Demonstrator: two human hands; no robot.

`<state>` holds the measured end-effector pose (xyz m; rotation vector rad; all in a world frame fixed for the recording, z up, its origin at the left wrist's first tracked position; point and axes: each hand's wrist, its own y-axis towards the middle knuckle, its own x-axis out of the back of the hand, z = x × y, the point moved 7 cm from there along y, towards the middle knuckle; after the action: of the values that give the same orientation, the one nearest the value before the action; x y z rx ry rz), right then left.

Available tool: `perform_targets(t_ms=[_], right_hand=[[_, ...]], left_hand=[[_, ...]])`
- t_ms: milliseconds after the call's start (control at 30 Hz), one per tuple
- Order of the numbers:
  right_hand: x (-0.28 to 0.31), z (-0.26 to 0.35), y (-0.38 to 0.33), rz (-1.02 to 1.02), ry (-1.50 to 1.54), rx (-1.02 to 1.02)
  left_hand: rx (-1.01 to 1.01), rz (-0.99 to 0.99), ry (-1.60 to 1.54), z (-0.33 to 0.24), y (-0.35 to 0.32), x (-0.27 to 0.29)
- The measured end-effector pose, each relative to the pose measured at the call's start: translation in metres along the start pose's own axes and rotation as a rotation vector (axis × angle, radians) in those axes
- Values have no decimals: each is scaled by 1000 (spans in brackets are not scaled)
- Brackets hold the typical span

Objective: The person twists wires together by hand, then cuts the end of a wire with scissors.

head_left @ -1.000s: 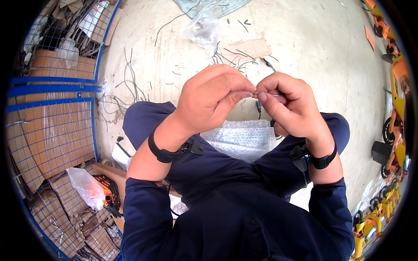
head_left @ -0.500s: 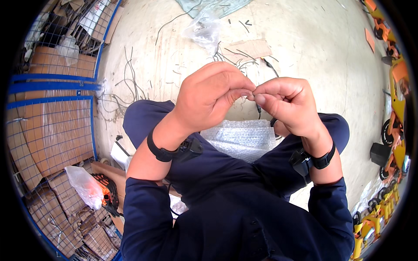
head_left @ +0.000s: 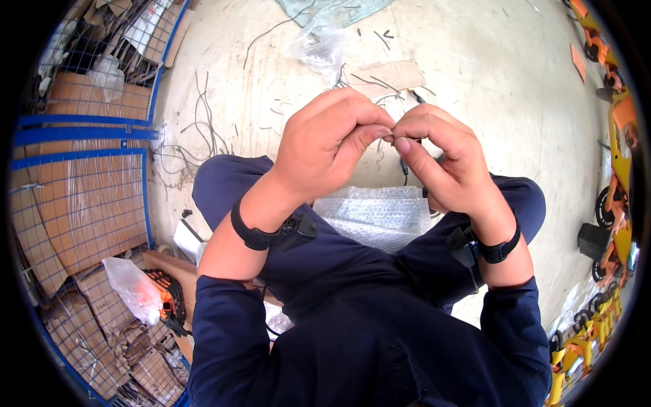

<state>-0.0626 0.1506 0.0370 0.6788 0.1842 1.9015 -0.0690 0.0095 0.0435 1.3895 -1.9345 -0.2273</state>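
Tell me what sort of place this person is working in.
Probably a workshop or warehouse floor. Blue wire cages stuffed with flattened cardboard stand at the left, cut wire scraps litter the bare concrete floor, and orange parts line the right edge.

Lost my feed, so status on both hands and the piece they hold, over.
Left hand and right hand pinched together, fingertips meeting. Thin dark wire dangles below them. Bubble wrap on lap. Nothing blocking.

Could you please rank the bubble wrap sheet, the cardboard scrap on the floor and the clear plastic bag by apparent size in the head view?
1. bubble wrap sheet, though nearer the camera.
2. cardboard scrap and clear plastic bag: too alike to rank.
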Motion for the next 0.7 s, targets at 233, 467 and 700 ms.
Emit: perform_targets(t_ms=[233,467,700], right_hand=[[4,-5,-5,21,-32,-201],[0,-14,-14,-11,237,-452],[-12,-21,-17,3,429,-539]], left_hand=[[-27,-13,56,1,1,-6],[-37,-21,14,-4,2,-2],[-36,16,-1,-4,0,2]])
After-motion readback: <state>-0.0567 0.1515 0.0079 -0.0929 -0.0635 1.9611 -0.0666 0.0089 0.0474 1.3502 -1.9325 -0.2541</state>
